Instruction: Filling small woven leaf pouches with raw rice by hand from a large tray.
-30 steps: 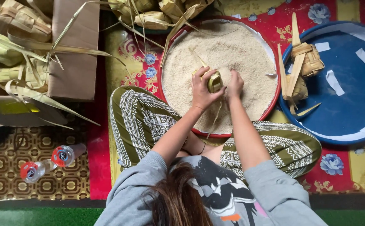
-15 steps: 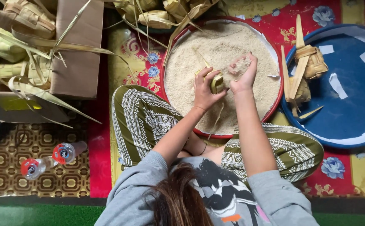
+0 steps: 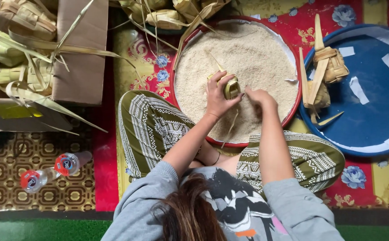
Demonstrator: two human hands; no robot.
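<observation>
Rice [image 3: 248,58] fills the red basin [image 3: 295,105]; left hand [image 3: 217,96] grips a woven pouch [image 3: 231,87] (opening upward), right hand [image 3: 259,96] pinched shut beside it.

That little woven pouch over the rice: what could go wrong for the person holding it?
The left hand holds the pouch over the rice tray, with the right hand beside it. Rice could miss the small opening, though it would likely fall back into the tray. The tray's near rim sits by the knees, so a nudge might tip rice onto the mat. A tight squeeze might bend the pouch.
</observation>
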